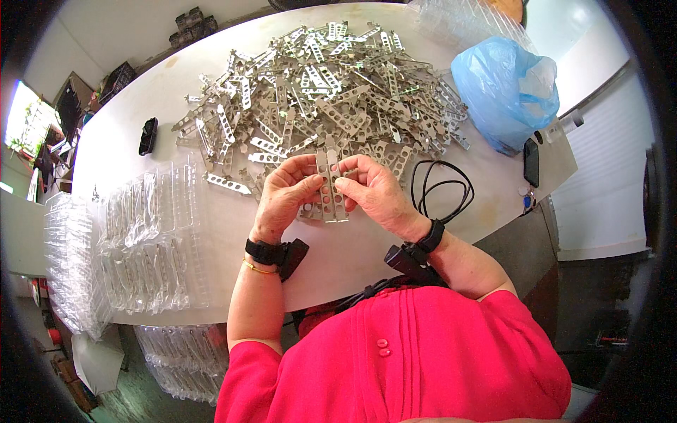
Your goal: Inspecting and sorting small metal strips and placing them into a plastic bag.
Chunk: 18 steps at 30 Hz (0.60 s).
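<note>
A small stack of flat metal strips (330, 189) is held upright between both hands just above the near part of the white table (352, 247); each strip is silvery, narrow and punched with a row of oblong slots, and about three can be made out side by side — an exact count cannot be told; the left hand (284, 194) is closed on the stack's left edge with thumb and fingertips, the right hand (377, 192) is pinched on its right edge; behind the hands one large heap of like strips (324, 84) is spread, far too many to be counted; one crumpled blue plastic bag (506, 88) lies at the right, clear moulded plastic trays (151, 240) are stacked at the left; one black coiled cable (441, 190) — and two small black devices — are seen on the table.
</note>
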Tool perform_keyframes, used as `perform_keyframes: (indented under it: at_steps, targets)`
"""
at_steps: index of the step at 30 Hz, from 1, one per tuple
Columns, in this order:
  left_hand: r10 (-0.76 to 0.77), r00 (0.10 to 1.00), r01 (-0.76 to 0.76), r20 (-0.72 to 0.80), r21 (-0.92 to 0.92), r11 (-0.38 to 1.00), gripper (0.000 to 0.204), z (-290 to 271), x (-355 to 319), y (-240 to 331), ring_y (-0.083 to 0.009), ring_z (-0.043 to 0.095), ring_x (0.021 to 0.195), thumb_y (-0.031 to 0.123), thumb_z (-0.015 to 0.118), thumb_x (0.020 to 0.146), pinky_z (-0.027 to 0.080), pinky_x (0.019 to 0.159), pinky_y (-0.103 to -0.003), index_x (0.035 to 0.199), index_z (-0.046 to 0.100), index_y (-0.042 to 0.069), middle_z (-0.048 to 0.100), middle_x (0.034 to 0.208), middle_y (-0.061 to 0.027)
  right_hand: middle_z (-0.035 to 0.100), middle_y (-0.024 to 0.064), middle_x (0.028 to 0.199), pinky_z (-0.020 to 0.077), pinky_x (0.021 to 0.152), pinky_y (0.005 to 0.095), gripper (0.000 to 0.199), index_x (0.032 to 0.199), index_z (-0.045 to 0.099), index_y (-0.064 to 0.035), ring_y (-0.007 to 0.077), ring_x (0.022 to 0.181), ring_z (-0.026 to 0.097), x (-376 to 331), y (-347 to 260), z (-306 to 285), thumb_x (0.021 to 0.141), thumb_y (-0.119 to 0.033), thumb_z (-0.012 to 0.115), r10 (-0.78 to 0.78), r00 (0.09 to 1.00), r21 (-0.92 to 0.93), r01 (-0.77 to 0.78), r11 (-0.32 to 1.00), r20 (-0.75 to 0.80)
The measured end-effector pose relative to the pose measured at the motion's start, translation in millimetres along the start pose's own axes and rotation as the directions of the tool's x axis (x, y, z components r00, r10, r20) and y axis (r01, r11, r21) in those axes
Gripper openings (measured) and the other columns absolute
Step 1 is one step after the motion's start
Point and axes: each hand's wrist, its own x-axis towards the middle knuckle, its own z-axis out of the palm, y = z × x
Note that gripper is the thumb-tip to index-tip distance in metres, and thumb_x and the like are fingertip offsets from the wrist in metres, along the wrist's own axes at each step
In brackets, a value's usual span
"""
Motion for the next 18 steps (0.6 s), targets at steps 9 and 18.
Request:
perform_keyframes:
  at_steps: [9,18]
  targets:
    - [0.008,1.0,-0.008,0.013,-0.008,1.0,0.039,1.1,-0.5,1.3,-0.0154,0.071,0.093,0.004,0.068,0.095,0.063,0.079,-0.033,0.133,0.056,-0.002,0.071,0.111,-0.0108,0.062,-0.0004,0.079,0.0508,0.056,0.024,0.019,0.115,0.06,-0.0041,0.0059,0.064,0.058,-0.4,-1.5,0.0,0.097,-0.01,0.064,-0.007,1.0,-0.006,0.007,1.0,0.005]
    - [0.007,1.0,-0.006,0.027,-0.022,1.0,0.039,1.4,0.0,1.9,-0.0172,0.071,0.095,0.002,0.068,0.095,0.062,0.077,-0.031,0.131,0.058,-0.002,0.071,0.114,-0.0125,0.062,-0.0002,0.079,0.0511,0.056,0.0238,0.017,0.113,0.06,-0.0042,0.0057,0.063,0.057,-0.2,-1.8,0.3,0.097,-0.009,0.064,-0.005,1.0,0.004,0.005,1.0,0.007]
